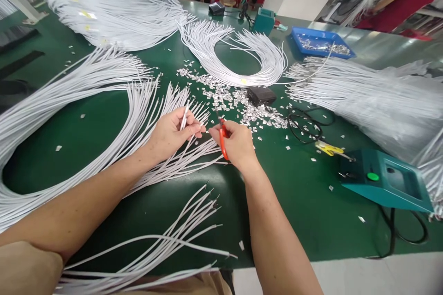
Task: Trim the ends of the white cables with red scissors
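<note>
My left hand (176,131) is closed, pinching a white cable (185,117) near its end between thumb and fingers. Close beside it on the right, my right hand (237,143) is wrapped round the orange-red handles of a pair of scissors (223,140). The dark blades point away from me and show only in part. Around and below the left hand lies a fan of loose white cables (173,161) with cut ends. Nearer my lap, another bunch of white cables (187,214) has stripped, darker tips.
Small silvery scraps (228,94) litter the green table (294,221) round a black block (261,96). Coiled white cables (242,71) and a larger bundle (114,4) lie beyond. At right are a teal device (387,179), bagged cables (374,97) and a blue tray (321,42). A person in red stands behind.
</note>
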Motion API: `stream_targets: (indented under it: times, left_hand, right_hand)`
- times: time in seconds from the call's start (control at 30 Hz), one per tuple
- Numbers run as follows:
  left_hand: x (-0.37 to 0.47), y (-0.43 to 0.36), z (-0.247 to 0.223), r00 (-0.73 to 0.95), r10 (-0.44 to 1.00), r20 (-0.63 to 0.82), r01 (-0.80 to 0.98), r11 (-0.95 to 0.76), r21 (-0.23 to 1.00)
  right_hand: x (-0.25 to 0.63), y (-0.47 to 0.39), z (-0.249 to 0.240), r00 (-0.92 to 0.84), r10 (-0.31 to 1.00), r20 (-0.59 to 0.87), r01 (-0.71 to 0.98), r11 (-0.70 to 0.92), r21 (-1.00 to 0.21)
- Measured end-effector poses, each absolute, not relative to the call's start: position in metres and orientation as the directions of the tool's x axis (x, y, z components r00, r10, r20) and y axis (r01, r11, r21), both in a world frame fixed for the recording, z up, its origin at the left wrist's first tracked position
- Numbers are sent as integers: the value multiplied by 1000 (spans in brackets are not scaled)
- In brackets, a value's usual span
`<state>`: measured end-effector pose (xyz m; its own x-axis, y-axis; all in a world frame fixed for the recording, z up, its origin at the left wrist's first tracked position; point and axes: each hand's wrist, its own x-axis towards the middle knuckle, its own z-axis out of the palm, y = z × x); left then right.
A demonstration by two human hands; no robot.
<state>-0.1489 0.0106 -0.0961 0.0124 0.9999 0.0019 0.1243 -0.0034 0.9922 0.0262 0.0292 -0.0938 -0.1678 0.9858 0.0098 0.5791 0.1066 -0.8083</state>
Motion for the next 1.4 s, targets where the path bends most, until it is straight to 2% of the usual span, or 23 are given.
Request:
stream_targets:
  times: [0.07, 0.17, 0.3, 0.4, 0.53, 0.63, 0.73, 0.93, 1.03, 1.13, 1.23, 1.33, 1.4]
  left_hand:
    - [-146, 8, -95, 7, 1000, 18, 166, -19, 986]
    - [-142, 6, -94, -5, 999, 35, 201, -33, 979]
    - [-141, 5, -94, 11, 999, 40, 183, -41, 982]
    - [-143, 6, -95, 62, 998, 3, 94, -9, 996]
    - [-144, 7, -95, 187, 979, -75, -53, 87, 995]
    - [-145, 8, -96, 188, 977, -103, -86, 121, 989]
    - [-146, 9, -96, 90, 991, -99, -1, 100, 995]
    - [-146, 9, -96, 15, 999, -51, 149, 48, 988]
    - [-146, 8, -96, 69, 995, -67, 66, 63, 996]
    - [-147, 8, -95, 135, 986, -96, -42, 103, 994]
    - [-153, 10, -94, 228, 961, -155, 6, 158, 987]
    - [-160, 14, -95, 315, 929, -195, 26, 197, 980]
    - [-162, 16, -96, 295, 934, -203, 33, 202, 979]
  right_hand:
    - [23, 28, -91, -119, 993, 21, 328, 59, -943]
    - [18, 27, -88, -92, 996, -7, 87, 1, -996]
    - [15, 26, -89, -81, 994, -75, -26, -78, -997]
    - [13, 25, -89, -92, 988, -125, -118, -135, -984]
    - [8, 22, -89, -212, 963, -168, -241, -218, -946]
    - [7, 22, -88, -166, 972, -168, -202, -200, -959]
    - [9, 23, -86, -42, 991, -128, -128, -132, -983]
    - [10, 22, -87, -86, 992, -91, -21, -94, -995]
    - [10, 22, -93, -61, 997, -42, 77, -37, -996]
    - [15, 26, -99, 49, 998, 34, 275, 20, -961]
    - [21, 29, -100, 158, 983, 96, 433, 18, -901]
    - [23, 29, -98, 178, 963, 202, 413, 114, -904]
    - [21, 27, -96, 145, 969, 202, 337, 143, -930]
